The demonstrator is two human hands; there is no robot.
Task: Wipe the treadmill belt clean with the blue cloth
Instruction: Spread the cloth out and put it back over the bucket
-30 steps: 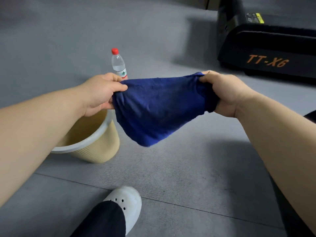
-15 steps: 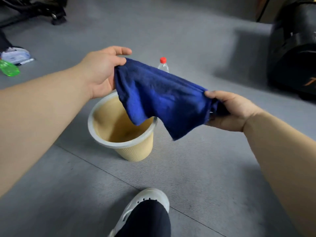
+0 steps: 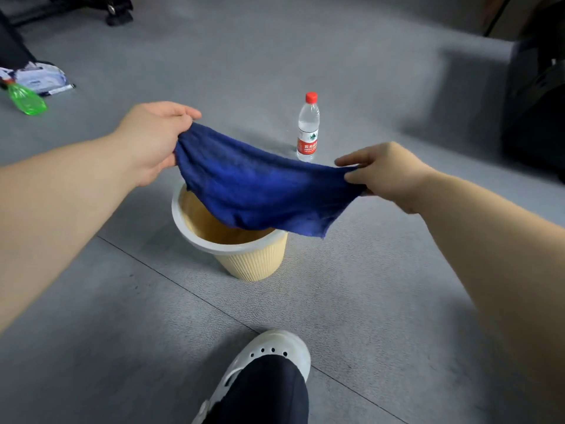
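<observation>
The blue cloth (image 3: pixel 260 188) hangs stretched between both hands, sagging over the mouth of a beige bin. My left hand (image 3: pixel 153 139) pinches the cloth's upper left corner. My right hand (image 3: pixel 388 175) pinches the opposite end, lower and to the right. A dark bulk at the right edge is the black treadmill (image 3: pixel 541 111); only a blurred part shows, and its belt is out of view.
The beige ribbed bin with a white rim (image 3: pixel 195 240) stands on the grey floor under the cloth. A red-capped water bottle (image 3: pixel 308 128) stands behind it. A green bottle (image 3: pixel 26 101) and a white packet (image 3: pixel 39 78) lie far left. My white shoe (image 3: pixel 275 353) is at the bottom.
The view has swung left, away from the treadmill. Both hands carried the cloth over the bin, and it now hangs spread wider between them.
</observation>
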